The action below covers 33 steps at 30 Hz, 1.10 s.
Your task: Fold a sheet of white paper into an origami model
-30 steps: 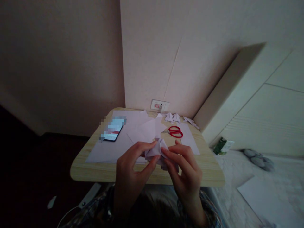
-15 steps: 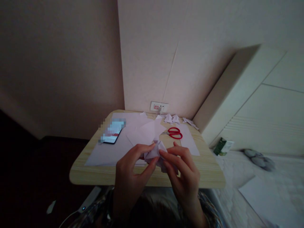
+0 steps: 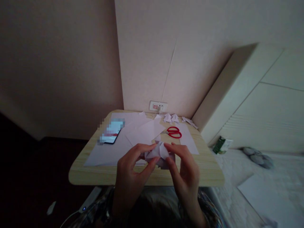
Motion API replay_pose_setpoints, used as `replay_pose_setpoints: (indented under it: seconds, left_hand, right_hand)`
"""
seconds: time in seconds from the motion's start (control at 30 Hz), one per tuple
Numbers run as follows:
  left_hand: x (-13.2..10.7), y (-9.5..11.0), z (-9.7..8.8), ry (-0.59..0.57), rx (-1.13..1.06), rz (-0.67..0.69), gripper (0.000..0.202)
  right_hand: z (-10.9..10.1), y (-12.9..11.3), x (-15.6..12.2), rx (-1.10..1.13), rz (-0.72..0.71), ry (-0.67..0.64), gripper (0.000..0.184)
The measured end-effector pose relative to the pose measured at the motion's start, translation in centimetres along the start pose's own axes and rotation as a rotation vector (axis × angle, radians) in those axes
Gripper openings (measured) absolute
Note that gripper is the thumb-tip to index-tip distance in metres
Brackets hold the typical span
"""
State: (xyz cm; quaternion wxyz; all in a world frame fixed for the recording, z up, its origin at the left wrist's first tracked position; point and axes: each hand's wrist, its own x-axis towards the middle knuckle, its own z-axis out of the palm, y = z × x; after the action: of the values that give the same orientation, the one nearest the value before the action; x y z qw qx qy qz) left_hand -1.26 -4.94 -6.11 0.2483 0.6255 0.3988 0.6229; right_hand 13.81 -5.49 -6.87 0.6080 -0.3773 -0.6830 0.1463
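Observation:
A folded piece of white paper (image 3: 159,154), with pointed flaps and creases, is held up over the front of the small table. My left hand (image 3: 133,172) pinches its left side between thumb and fingers. On the opposite side my right hand (image 3: 185,172) grips it, the thumb low on the front face and the index finger along the upper edge. Just beyond the hands lie loose white sheets (image 3: 144,131) and scissors (image 3: 174,132) with red handles. Parts of the folded paper's sides are hidden by my fingers.
A lit phone (image 3: 111,131) lies on the table (image 3: 95,175) at left. Folded paper pieces (image 3: 171,118) stand along the back, below a wall socket (image 3: 158,106). To the right, a bed (image 3: 232,171) holds a green-and-white box (image 3: 222,145), a grey object (image 3: 257,157) and paper (image 3: 266,196).
My right fingers have shifted from the paper's front to its upper right edge, with the thumb now pressing the front. The left hand keeps its pinch. The view has moved slightly.

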Motion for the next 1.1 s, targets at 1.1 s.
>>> replay_pose_setpoints:
  seconds: [1.1]
  left_hand:
    - [0.2, 0.6, 1.3, 0.01, -0.528, -0.537, 0.044]
  right_hand:
    - [0.9, -0.2, 0.4, 0.507, 0.538, 0.184, 0.022]
